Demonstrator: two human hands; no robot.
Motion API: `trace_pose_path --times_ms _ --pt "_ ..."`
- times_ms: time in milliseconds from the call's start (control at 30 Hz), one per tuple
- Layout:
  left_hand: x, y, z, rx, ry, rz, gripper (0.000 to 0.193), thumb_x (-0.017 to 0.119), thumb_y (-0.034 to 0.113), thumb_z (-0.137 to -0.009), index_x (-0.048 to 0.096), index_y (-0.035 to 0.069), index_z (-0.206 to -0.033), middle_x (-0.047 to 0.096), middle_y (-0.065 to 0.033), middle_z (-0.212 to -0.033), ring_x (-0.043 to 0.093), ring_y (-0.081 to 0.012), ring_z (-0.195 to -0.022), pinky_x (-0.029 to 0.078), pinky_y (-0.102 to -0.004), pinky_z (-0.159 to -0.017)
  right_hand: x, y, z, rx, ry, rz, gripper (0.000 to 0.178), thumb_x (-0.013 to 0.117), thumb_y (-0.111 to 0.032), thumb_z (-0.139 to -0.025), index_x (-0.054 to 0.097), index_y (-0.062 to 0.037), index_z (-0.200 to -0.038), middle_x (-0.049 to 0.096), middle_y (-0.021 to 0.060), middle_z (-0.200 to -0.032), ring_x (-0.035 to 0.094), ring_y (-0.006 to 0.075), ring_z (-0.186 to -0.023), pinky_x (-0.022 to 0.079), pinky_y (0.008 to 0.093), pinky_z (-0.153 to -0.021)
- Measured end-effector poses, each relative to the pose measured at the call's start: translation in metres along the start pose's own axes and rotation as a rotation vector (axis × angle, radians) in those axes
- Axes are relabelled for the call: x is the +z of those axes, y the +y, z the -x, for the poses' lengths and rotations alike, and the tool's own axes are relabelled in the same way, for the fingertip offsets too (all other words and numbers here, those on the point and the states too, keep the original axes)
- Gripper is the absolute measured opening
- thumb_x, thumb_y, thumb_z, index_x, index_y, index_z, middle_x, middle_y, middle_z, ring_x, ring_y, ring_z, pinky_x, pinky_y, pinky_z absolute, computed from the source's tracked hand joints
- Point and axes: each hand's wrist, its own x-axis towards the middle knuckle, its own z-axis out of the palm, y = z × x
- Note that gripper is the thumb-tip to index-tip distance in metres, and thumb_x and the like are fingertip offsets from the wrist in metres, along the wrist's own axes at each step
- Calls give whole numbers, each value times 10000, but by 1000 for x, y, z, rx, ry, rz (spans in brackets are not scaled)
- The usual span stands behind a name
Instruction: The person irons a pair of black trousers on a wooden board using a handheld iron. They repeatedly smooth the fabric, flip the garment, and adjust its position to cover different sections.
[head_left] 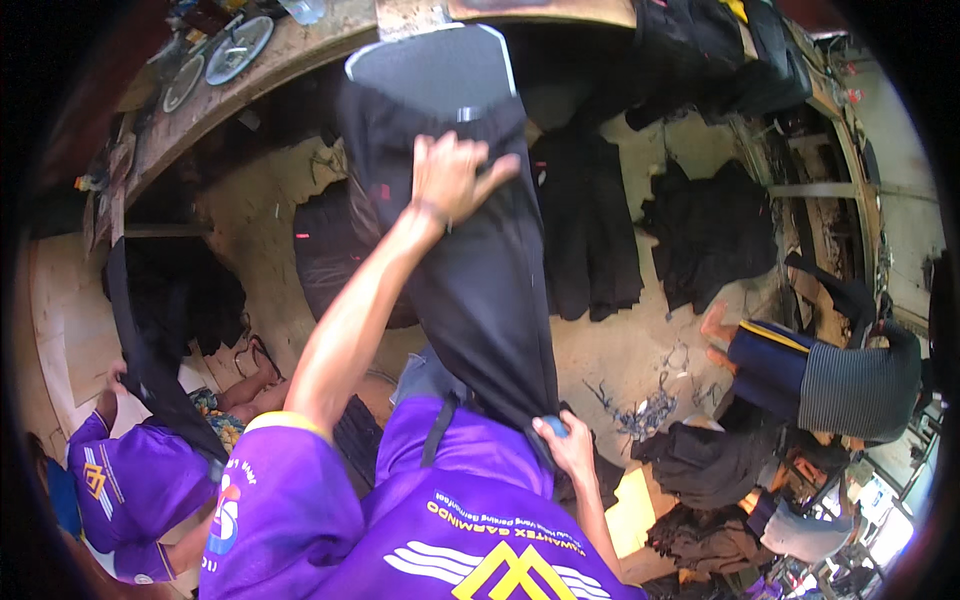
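A pair of black trousers (470,260) stretches from a grey board with a white rim (430,70) down to my lap. Flat on the upper part of the cloth lies my left hand (455,178), its fingers spread and gripping nothing. Down by the hem, my right hand (572,446) is closed around a small blue thing (552,427) whose kind I cannot make out. The trouser leg's end is against that hand; whether the fingers also pinch the cloth is hidden.
Dark garment piles (590,220) lie on the floor beyond. A wooden table edge (290,75) curves across the back, with a plate (240,50) on it. One person in purple (140,490) sits at left holding black cloth; another in a striped top (855,390) is at right.
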Motion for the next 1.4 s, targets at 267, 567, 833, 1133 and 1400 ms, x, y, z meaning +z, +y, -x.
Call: trace_pose_path --times_ms 267,567,833,1133,1400 --pt "-74 -91 160 -256 59 17 328 857 328 -893 684 71 -999 691 -122 -1090 649 -316 -1044 466 -487 -1006 -65 -150 -57 -391 28 -121 1091 944 -435 -797 386 -240 -1714 166 340 -1778 447 462 -1548 541 533 -1114" --pt "3 -26 72 -1097 130 738 985 806 584 -934 376 -31 -1572 702 -323 -1358 698 -432 -1276 542 -489 -1078 -10 -329 -196 -447 117 141 1104 862 -688 -784 421 -250 -1697 -38 504 -1692 417 605 -1490 445 521 -1220" --pt "20 -196 -90 -922 371 237 698 695 555 -1004 599 87 -1512 503 -261 -1630 513 -461 -1476 466 -583 -1142 -66 -510 -280 -777 70 -61 1046 844 -674 -802 558 -54 -1594 251 419 -1710 446 474 -1544 395 492 -1261" --pt "17 -134 -123 -581 -54 -101 1426 591 1027 -719 177 152 -1766 82 -197 -1833 18 -353 -1704 -15 -775 -1278 -126 -466 -346 -326 24 -376 668 846 -518 -907 775 55 -1244 790 146 -1097 718 203 -982 564 354 -900" --pt "26 -176 -161 -351 9 -78 918 679 837 -872 623 199 -1529 522 -136 -1649 381 -300 -1607 128 -707 -1306 -107 -491 -376 -392 266 -243 928 837 -655 -836 704 100 -1359 769 268 -1231 745 318 -1135 563 427 -1003"
